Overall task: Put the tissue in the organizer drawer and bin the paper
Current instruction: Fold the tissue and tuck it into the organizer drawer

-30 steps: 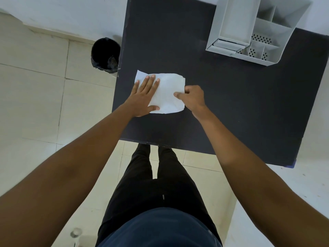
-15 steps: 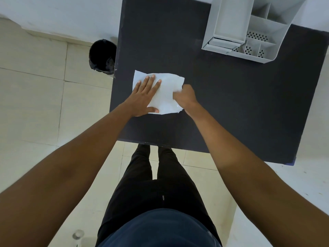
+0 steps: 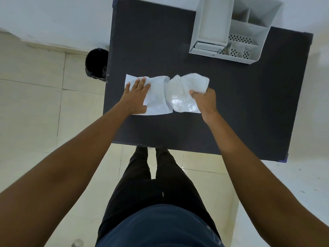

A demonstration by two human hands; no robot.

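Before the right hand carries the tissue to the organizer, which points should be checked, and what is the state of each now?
1. Right hand grips tissue: ok.
2. Tissue fully free of paper: cannot tell; their edges meet.
3. Left hand lies flat on the paper: ok.
4. Organizer drawer open enough: not ok, only slightly out.
5. Bare table between tissue and organizer: ok.
6. Bin stands beside the table's left edge: ok.

Bare forearms, no sleeves showing; a dark navy top (image 3: 158,227) above slim black trousers (image 3: 151,182), a small metal stud on them.
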